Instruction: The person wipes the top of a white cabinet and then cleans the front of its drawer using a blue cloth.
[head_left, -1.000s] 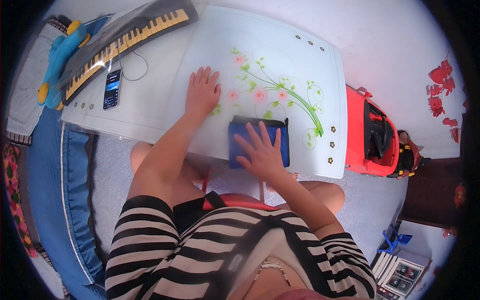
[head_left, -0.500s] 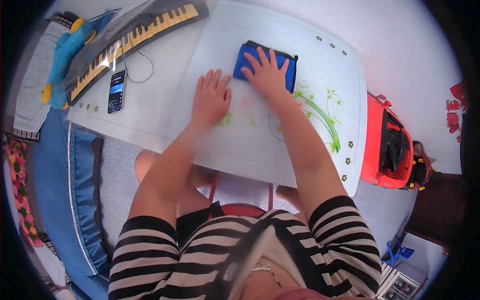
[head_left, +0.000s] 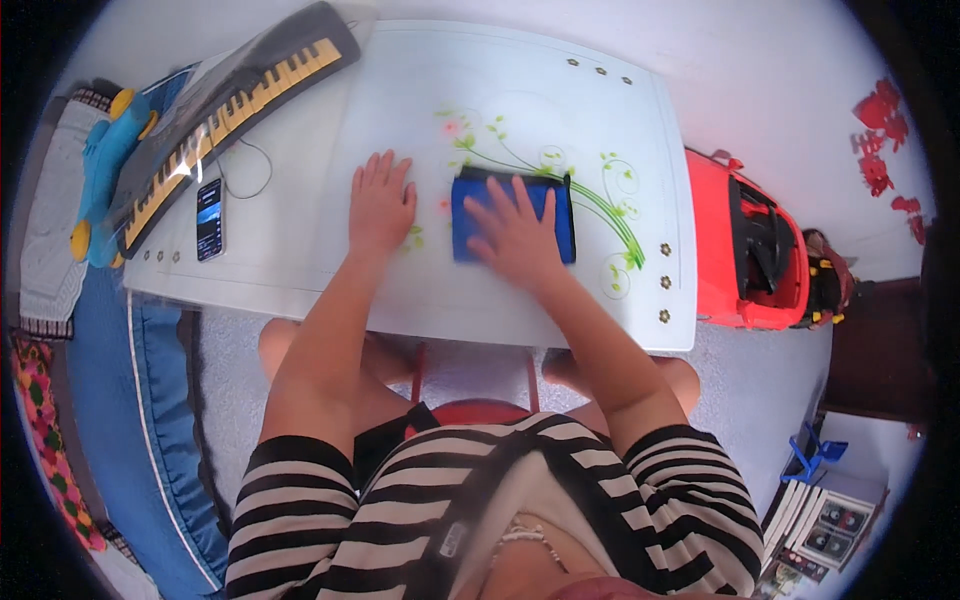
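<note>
A flat blue zip pouch (head_left: pixel 462 232) with black edging lies on the white, flower-patterned table (head_left: pixel 520 90). My right hand (head_left: pixel 520 235) rests on top of it with fingers spread, covering much of its middle. To the left, my left hand (head_left: pixel 382 205) lies palm down on the tabletop, its fingers stretched out and holding nothing. A gap of bare table separates it from the pouch.
An electronic keyboard (head_left: pixel 235 115) under clear plastic stands at the far left of the table. A smartphone (head_left: pixel 209 220) with a cable beside it lies nearer me. Past the right edge is a red toy car (head_left: pixel 725 240); a blue-covered bed (head_left: pixel 100 400) is at left.
The pouch has slid toward me across the table under my right hand, uncovering green vine print beyond it. My left hand stays flat on the table. The view has shifted slightly.
</note>
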